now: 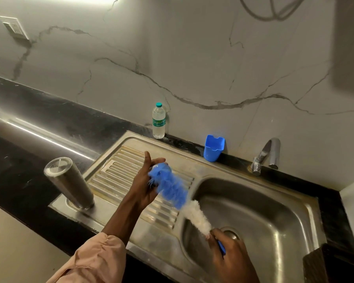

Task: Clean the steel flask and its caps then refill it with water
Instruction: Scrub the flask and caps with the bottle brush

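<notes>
Head-worn, angled down over sink (290, 203)

The person shows only as two arms reaching in from the lower edge of the head view. The left arm wears a loose sleeve (94, 260) of pale peach-pink cloth, soft and matte, with no print or pattern to be seen. The sleeve is pushed up and bunched into rounded folds near the elbow, with a gathered seam line running across its top, so the forearm below it is bare down to the left hand (146, 180). That hand carries no ring, watch or band that can be made out. The right hand (231, 256) and its wrist are bare as well; no sleeve shows on that arm within the frame.
</notes>
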